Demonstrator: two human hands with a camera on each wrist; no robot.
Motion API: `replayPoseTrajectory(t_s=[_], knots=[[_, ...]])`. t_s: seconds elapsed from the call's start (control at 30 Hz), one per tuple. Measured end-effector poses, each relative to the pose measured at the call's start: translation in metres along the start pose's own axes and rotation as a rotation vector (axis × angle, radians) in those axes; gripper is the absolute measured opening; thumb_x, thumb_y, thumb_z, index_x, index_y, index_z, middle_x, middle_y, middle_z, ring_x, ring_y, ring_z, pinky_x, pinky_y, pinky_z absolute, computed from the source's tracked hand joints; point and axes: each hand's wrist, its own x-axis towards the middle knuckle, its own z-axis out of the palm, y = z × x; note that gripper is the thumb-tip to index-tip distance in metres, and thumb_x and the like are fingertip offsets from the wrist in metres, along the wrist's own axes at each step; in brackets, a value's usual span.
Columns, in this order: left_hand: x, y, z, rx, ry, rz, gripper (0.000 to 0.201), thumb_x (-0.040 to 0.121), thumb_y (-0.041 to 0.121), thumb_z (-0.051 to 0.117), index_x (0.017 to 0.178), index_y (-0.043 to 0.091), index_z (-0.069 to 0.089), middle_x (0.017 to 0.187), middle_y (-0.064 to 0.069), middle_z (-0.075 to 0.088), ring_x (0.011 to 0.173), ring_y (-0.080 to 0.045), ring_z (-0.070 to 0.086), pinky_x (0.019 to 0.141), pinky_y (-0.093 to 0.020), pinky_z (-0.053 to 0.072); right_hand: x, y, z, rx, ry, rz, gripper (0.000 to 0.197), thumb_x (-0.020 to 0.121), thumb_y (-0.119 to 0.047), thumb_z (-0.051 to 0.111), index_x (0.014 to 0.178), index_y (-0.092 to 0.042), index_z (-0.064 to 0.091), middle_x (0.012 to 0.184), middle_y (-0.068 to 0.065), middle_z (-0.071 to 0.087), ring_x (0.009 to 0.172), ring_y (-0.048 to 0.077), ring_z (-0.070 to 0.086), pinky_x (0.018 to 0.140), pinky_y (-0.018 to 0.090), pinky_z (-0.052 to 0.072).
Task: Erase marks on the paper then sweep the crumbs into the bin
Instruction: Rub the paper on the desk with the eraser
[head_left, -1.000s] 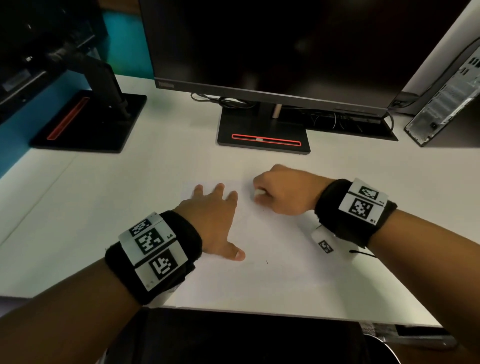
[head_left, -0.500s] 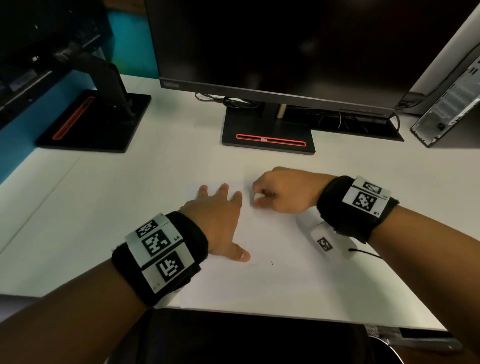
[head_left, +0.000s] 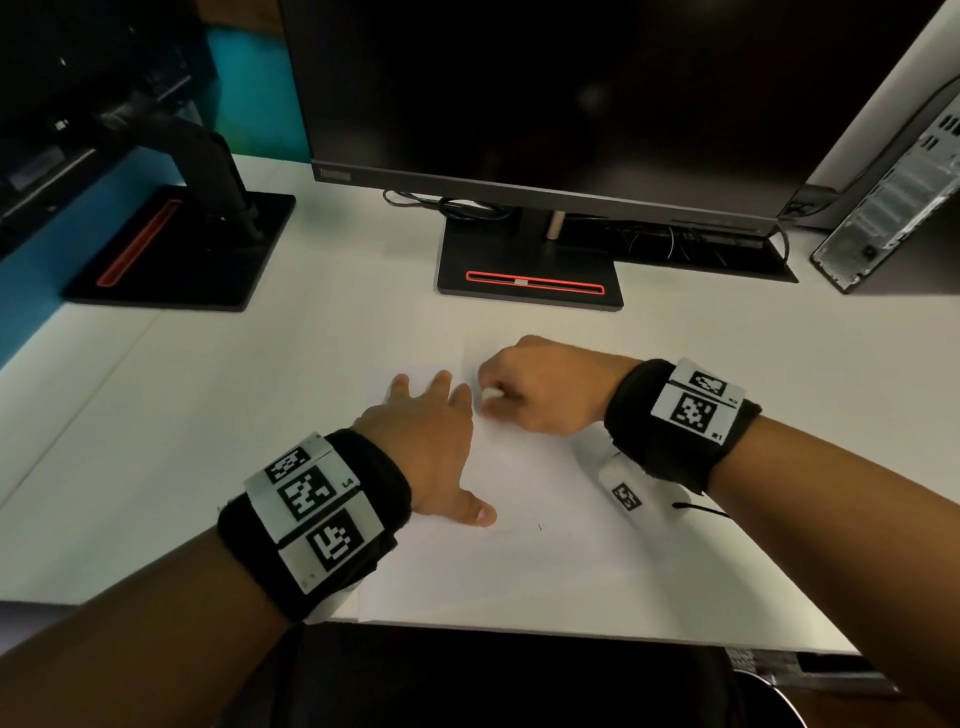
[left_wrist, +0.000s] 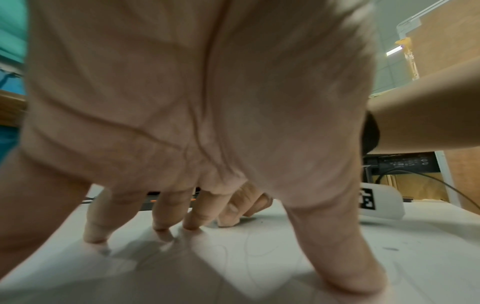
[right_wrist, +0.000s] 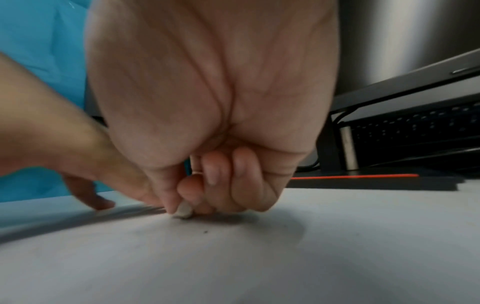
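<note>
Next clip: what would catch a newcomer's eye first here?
The two hands at the middle of the white desk: the left hand lies spread flat on the paper, while the right hand pinches a small white eraser against the sheet just beside it. Behind them stands a dark monitor on a red-striped stand.

Bare table (head_left: 218, 415) lies left of the paper (head_left: 545, 561); monitor stands (head_left: 530, 270) block the far side, a computer case (head_left: 893, 208) the far right.
</note>
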Motion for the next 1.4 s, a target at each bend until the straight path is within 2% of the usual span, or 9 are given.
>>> replayPoseTrajectory(t_s=[0.2, 0.33, 0.5, 0.67, 0.87, 1.03, 1.2, 1.33, 1.4], knots=[[-0.002, 0.001, -0.001, -0.001, -0.012, -0.002, 0.132, 0.075, 0.075, 0.067, 0.160, 0.012, -0.012, 0.167, -0.004, -0.019, 0.152, -0.042, -0.009, 0.116, -0.055, 0.033, 0.000, 0.015, -0.011, -0.024, 0.040, 0.117, 0.034, 0.100, -0.034, 0.050, 0.068, -0.028, 0.042, 0.074, -0.010, 0.046, 0.072, 0.014, 0.047, 0.070, 0.031, 0.036], [-0.001, 0.001, -0.001, 0.011, -0.005, 0.001, 0.130, 0.075, 0.076, 0.066, 0.160, 0.013, -0.010, 0.168, -0.004, -0.018, 0.153, -0.042, -0.008, 0.116, -0.054, 0.034, -0.003, 0.002, 0.001, 0.006, 0.003, 0.009, 0.029, 0.102, -0.033, 0.049, 0.075, -0.021, 0.050, 0.073, -0.007, 0.049, 0.068, 0.008, 0.046, 0.064, 0.027, 0.034], [-0.001, 0.001, -0.002, 0.012, -0.012, 0.000, 0.132, 0.075, 0.076, 0.066, 0.159, 0.011, -0.013, 0.167, -0.005, -0.019, 0.152, -0.042, -0.009, 0.116, -0.055, 0.033, 0.002, 0.014, -0.009, -0.046, 0.033, 0.167, 0.032, 0.101, -0.038, 0.049, 0.071, -0.027, 0.043, 0.078, -0.006, 0.046, 0.082, 0.021, 0.050, 0.072, 0.032, 0.038], [0.000, 0.000, -0.001, 0.024, -0.002, 0.007, 0.132, 0.074, 0.078, 0.066, 0.160, 0.013, -0.009, 0.168, -0.005, -0.017, 0.153, -0.042, -0.007, 0.117, -0.054, 0.033, -0.002, -0.003, 0.002, -0.009, 0.009, 0.028, 0.036, 0.103, -0.035, 0.047, 0.068, -0.025, 0.043, 0.072, -0.007, 0.046, 0.066, 0.008, 0.044, 0.061, 0.025, 0.032], [-0.001, 0.000, -0.001, 0.003, -0.003, 0.008, 0.133, 0.075, 0.077, 0.066, 0.159, 0.011, -0.013, 0.167, -0.005, -0.019, 0.152, -0.042, -0.009, 0.116, -0.055, 0.033, -0.003, 0.024, -0.006, -0.032, 0.061, 0.252, 0.039, 0.100, -0.037, 0.049, 0.065, -0.030, 0.033, 0.080, -0.002, 0.045, 0.084, 0.023, 0.047, 0.073, 0.033, 0.035], [0.001, -0.001, 0.000, 0.005, -0.008, 0.010, 0.134, 0.074, 0.077, 0.066, 0.159, 0.012, -0.013, 0.167, -0.005, -0.020, 0.152, -0.042, -0.009, 0.116, -0.054, 0.033, -0.014, 0.015, 0.001, 0.000, 0.023, 0.105, 0.038, 0.100, -0.036, 0.048, 0.065, -0.022, 0.043, 0.070, -0.005, 0.047, 0.066, 0.014, 0.045, 0.065, 0.031, 0.034], [-0.001, -0.001, -0.001, 0.009, -0.011, 0.012, 0.134, 0.075, 0.077, 0.066, 0.159, 0.011, -0.014, 0.167, -0.005, -0.021, 0.152, -0.042, -0.009, 0.116, -0.054, 0.034, -0.014, 0.035, -0.007, -0.033, 0.083, 0.245, 0.039, 0.100, -0.033, 0.048, 0.064, -0.024, 0.037, 0.071, -0.006, 0.042, 0.077, 0.023, 0.044, 0.066, 0.030, 0.031], [0.001, -0.001, 0.000, 0.007, -0.016, 0.012, 0.134, 0.074, 0.077, 0.067, 0.159, 0.012, -0.015, 0.167, -0.004, -0.021, 0.152, -0.043, -0.009, 0.117, -0.054, 0.033, -0.013, 0.018, 0.005, 0.024, 0.052, 0.118, 0.038, 0.100, -0.035, 0.049, 0.065, -0.022, 0.043, 0.070, -0.004, 0.048, 0.067, 0.014, 0.047, 0.064, 0.031, 0.035], [0.002, -0.001, 0.000, 0.009, -0.014, 0.010, 0.135, 0.073, 0.077, 0.067, 0.159, 0.012, -0.015, 0.167, -0.004, -0.020, 0.152, -0.043, -0.009, 0.117, -0.054, 0.032, -0.008, 0.023, 0.002, 0.036, 0.054, 0.157, 0.039, 0.100, -0.036, 0.049, 0.065, -0.021, 0.044, 0.072, 0.000, 0.051, 0.069, 0.019, 0.049, 0.063, 0.030, 0.035]])
